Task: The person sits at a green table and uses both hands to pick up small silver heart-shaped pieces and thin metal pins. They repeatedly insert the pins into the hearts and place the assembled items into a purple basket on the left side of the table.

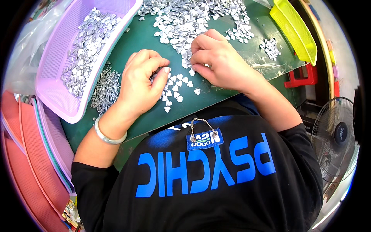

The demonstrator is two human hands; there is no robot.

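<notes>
A large heap of small silver heart-shaped pieces (179, 24) spreads over the green tabletop (189, 104). At the near tip of this heap, my right hand (220, 60) is closed with its fingers curled, its thumb tip beside a heart. My left hand (139, 83) is closed too, thumb and forefinger brought close together over a looser scatter of hearts (176, 88). What either hand pinches, if anything, is hidden or too small to make out. Left of my left hand lies a pile of thin metal pins (106, 87).
A purple basket (50, 83) holding many silver hearts stands on the left. A yellow-green basket (295, 33) sits at the far right, near a small separate heart pile (270, 49). Stacked pink baskets (31, 162) stand lower left; a fan (336, 135) stands off the table at right.
</notes>
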